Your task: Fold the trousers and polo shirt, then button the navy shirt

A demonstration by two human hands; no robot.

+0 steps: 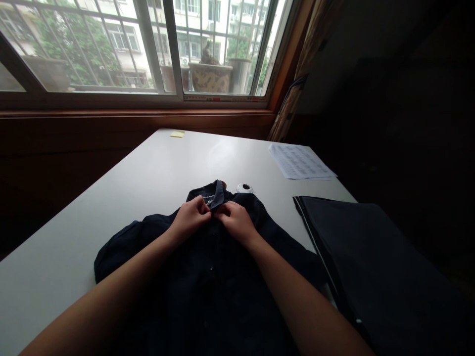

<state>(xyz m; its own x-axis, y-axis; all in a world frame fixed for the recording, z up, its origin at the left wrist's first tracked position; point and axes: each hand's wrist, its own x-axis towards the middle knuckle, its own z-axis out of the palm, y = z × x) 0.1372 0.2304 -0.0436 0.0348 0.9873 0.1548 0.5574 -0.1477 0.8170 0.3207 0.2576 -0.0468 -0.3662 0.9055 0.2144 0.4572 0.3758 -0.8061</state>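
Note:
A dark navy shirt [208, 282] with a collar lies front up on the white table [74, 232], its sleeves spread to both sides. At the base of the collar [218, 195], my left hand [192, 215] pinches the cloth. My right hand [236, 221] grips the other side of the collar opening, its fingertips almost meeting the left ones. Whether a button sits between the fingers is hidden. Small buttons run down the shirt's front below my hands. A pale label shows inside the neck.
Just beyond the collar lies a small white round object with a dark centre [245, 188]. Folded dark cloth [371, 247] covers the table's right side. Printed sheets [302, 161] lie at the back right, a yellow sticky note [177, 134] at the far edge. A barred window stands behind.

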